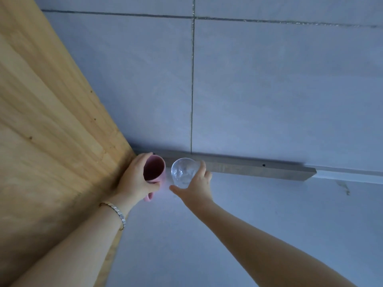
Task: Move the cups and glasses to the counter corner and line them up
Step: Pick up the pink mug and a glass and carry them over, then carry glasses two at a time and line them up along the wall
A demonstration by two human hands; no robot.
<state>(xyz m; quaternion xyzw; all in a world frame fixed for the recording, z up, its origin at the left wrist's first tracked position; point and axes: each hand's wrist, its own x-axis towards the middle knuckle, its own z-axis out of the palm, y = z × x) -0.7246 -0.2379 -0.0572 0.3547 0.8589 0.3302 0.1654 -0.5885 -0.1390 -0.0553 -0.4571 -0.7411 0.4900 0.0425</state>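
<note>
A pink mug point(154, 169) stands upright in the counter corner, right against the wooden side panel. My left hand point(135, 179) is wrapped around its left side, thumb on the near rim; the mug's handle pokes out below my palm. Just to its right stands a clear glass point(183, 171), close to the mug, a narrow gap between them. My right hand point(195, 183) holds the glass from the right and near side, fingers curled on its wall. Both rest on the pale counter point(228, 235).
A tall wooden panel point(47, 121) closes off the left side. A grey strip point(248, 168) runs along the foot of the tiled back wall point(269, 90) behind the cups. The counter stretches on to the right and toward me.
</note>
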